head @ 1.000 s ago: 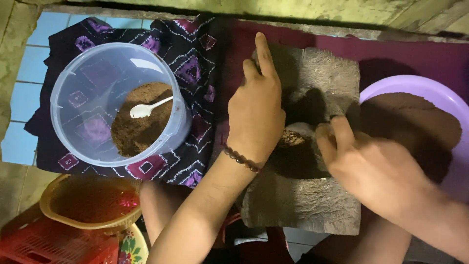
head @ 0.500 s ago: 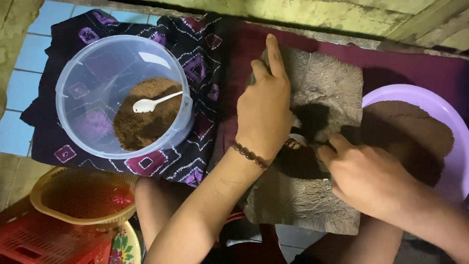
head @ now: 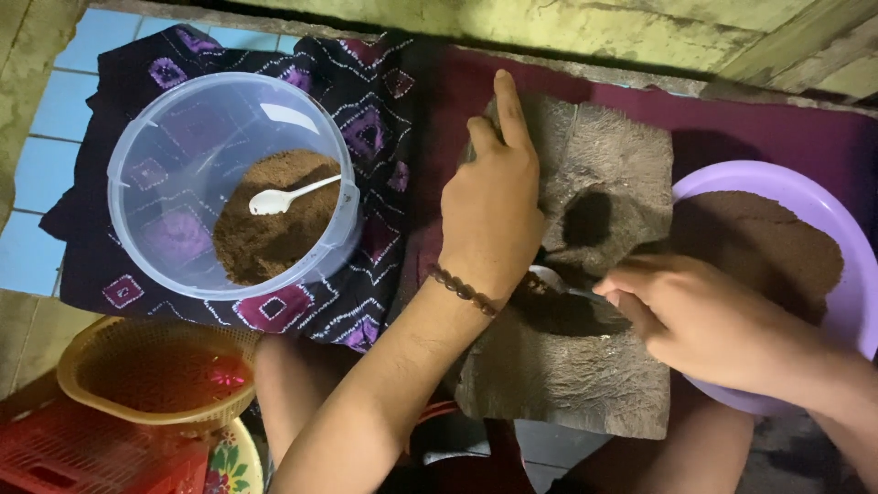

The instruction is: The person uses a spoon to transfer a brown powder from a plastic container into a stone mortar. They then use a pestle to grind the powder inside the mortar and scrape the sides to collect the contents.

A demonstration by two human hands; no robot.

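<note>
1. A small metal spoon (head: 549,279) carrying brown powder lies over the grey stone-like slab (head: 585,366), pinched in the right hand (head: 700,316).
2. The left hand (head: 494,215) presses flat on the slab, fingers together.
3. A purple plastic basin (head: 841,247) of brown powder sits just right; a clear plastic tub (head: 165,165) well left.

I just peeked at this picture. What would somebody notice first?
First, the two hands in the middle: the left hand lies flat on a rough grey-brown slab, while the right hand holds a spoon of brown powder beside it. Next, the clear round tub on the left, with brown powder and a white spoon inside. At the right edge sits a purple bowl of the same powder.
</note>
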